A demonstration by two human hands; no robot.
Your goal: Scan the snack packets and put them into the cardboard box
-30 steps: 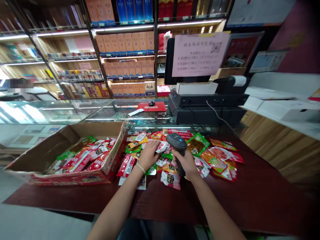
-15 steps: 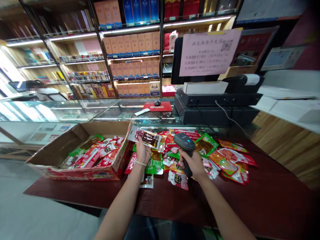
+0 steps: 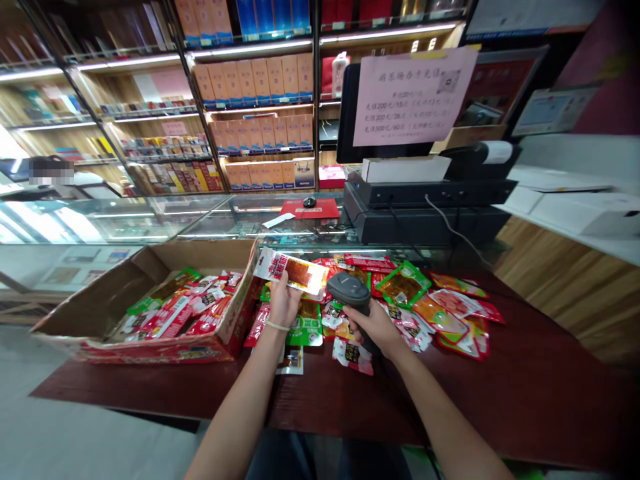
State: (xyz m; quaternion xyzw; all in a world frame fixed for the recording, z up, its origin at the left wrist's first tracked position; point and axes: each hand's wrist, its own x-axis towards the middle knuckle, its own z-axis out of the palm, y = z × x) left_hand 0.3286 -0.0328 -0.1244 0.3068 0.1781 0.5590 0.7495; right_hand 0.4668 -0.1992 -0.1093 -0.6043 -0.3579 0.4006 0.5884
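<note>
My left hand (image 3: 284,305) grips a white and red snack packet (image 3: 291,272) with a clear window that shows brown food inside. In my right hand (image 3: 377,328) is a dark barcode scanner (image 3: 349,291), its head pointing left toward the packet, with a gap between them. Beneath both hands lie several snack packets: a green one (image 3: 306,325) by my left wrist, a pink and white one (image 3: 353,355) below the scanner, and another green one (image 3: 404,285) to the right. An open cardboard box (image 3: 150,351) left of my left hand holds more packets (image 3: 175,313).
The dark red tabletop (image 3: 310,410) meets a glass counter (image 3: 210,227) at the back. On that counter are a mouse (image 3: 309,201) and a black register (image 3: 425,220); a monitor bears a pink sign (image 3: 415,97). Stocked shelves line the wall. A person (image 3: 55,175) is at the far left.
The scanner has moved left and its head now sits closer to the packet. The packet has tilted, so its window shows brown food more clearly. The camera view has shifted slightly.
</note>
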